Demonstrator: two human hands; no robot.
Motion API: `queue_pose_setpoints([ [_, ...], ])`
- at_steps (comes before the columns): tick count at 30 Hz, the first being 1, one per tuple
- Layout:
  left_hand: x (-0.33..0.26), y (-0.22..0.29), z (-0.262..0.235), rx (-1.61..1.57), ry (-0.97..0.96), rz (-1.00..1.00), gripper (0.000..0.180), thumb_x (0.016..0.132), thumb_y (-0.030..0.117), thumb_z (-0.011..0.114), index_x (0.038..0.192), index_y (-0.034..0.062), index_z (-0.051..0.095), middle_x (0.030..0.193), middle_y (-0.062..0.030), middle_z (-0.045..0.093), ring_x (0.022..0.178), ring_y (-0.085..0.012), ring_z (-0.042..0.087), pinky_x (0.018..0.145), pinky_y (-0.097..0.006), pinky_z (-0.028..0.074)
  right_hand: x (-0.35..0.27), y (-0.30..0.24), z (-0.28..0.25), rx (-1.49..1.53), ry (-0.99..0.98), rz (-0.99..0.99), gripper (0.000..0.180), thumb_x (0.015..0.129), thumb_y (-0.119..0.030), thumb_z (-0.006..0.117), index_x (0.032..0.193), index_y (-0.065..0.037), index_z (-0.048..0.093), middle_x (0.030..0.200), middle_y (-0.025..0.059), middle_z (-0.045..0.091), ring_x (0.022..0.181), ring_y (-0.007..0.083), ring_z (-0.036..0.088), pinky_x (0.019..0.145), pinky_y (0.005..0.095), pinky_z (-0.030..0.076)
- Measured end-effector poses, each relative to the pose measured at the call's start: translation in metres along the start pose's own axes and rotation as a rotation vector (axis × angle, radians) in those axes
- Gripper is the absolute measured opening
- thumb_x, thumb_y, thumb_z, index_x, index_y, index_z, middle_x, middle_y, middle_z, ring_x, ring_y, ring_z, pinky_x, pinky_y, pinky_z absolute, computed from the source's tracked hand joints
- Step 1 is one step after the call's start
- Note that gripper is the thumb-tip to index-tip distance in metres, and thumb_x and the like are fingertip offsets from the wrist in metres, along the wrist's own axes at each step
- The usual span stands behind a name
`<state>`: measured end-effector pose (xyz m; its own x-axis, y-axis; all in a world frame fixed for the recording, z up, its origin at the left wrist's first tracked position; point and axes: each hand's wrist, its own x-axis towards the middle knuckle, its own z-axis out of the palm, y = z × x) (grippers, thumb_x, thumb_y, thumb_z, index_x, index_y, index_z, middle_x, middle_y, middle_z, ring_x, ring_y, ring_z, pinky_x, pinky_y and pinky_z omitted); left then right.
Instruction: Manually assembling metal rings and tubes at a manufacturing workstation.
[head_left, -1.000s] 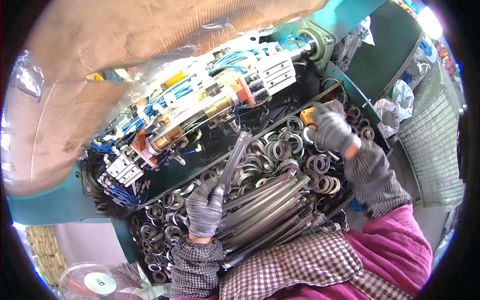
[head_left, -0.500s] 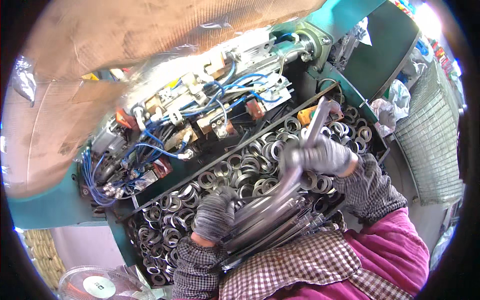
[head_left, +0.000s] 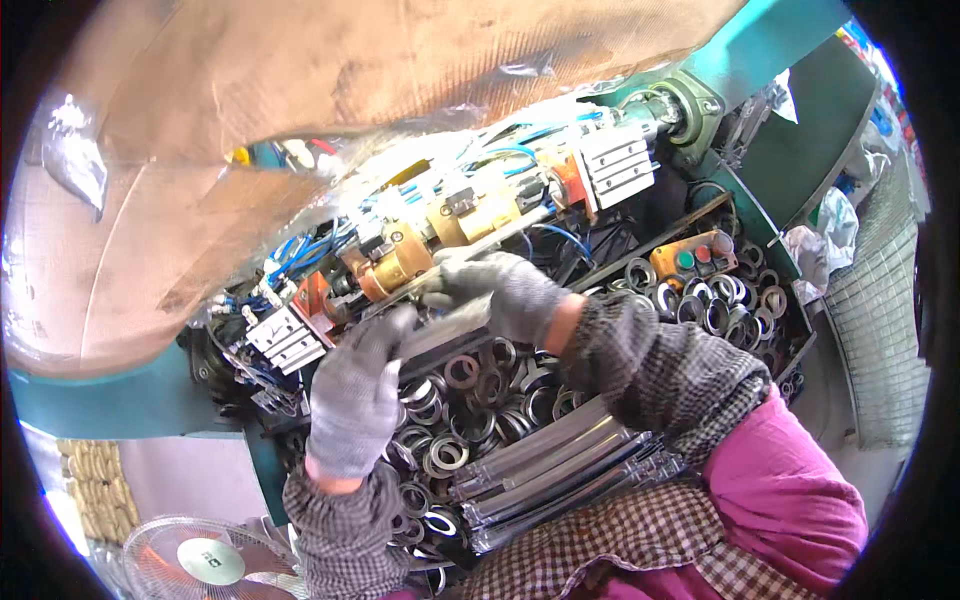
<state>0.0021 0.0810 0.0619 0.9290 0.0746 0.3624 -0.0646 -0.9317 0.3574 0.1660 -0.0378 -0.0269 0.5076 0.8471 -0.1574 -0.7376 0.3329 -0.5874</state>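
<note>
My gloved left hand [head_left: 355,395] is raised over the left part of the tray, its fingertips close to the machine. Thumb and fingers appear closed about one end of a flat grey metal strip [head_left: 450,327], which is blurred. My gloved right hand [head_left: 510,295] is bent over the strip's other end, fingers curled beside the brass-coloured cylinders [head_left: 395,265] of the machine; the grip is partly hidden. A narrow bar [head_left: 495,238] runs along these cylinders. Below my hands, loose metal rings [head_left: 445,455] fill the tray, and a bundle of long grey strips [head_left: 555,460] lies on top.
An orange control box [head_left: 690,257] with buttons stands at the tray's right end. Blue hoses and white metal blocks [head_left: 618,165] belong to the machine. Cardboard [head_left: 330,80] hangs above it. A fan [head_left: 210,560] is at lower left, a wire mesh [head_left: 875,320] at right.
Both hands have moved up and away from the strip bundle to the machine, my right hand also leftward. The machine's brass-coloured cylinders now show, and the control box is uncovered.
</note>
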Motion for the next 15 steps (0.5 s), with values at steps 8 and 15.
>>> queue_pose_setpoints([
  [8, 0.059, -0.024, 0.065, 0.275, 0.167, 0.081, 0.026, 0.080, 0.003, 0.065, 0.105, 0.0069, 0.068, 0.099, -0.0146, 0.068, 0.093, -0.0325, 0.065, 0.084, -0.040, 0.051, -0.092, -0.041, -0.040, -1.886, 0.057, -0.115, 0.041, 0.091, -0.041, 0.055, 0.106, -0.004, 0.065, 0.084, 0.0181, 0.065, 0.081, 0.0336, 0.065, 0.076, 0.0438, 0.053],
  [15, 0.086, -0.038, 0.089, 0.030, 0.392, 0.235, 0.037, 0.078, 0.015, 0.076, 0.110, 0.0032, 0.062, 0.102, -0.0162, 0.065, 0.091, -0.0298, 0.064, 0.084, -0.036, 0.051, -0.135, -0.052, -0.108, -2.153, 0.316, -0.131, 0.030, 0.081, -0.031, 0.067, 0.100, -0.007, 0.069, 0.094, 0.0141, 0.064, 0.087, 0.0318, 0.065, 0.072, 0.0413, 0.053],
])
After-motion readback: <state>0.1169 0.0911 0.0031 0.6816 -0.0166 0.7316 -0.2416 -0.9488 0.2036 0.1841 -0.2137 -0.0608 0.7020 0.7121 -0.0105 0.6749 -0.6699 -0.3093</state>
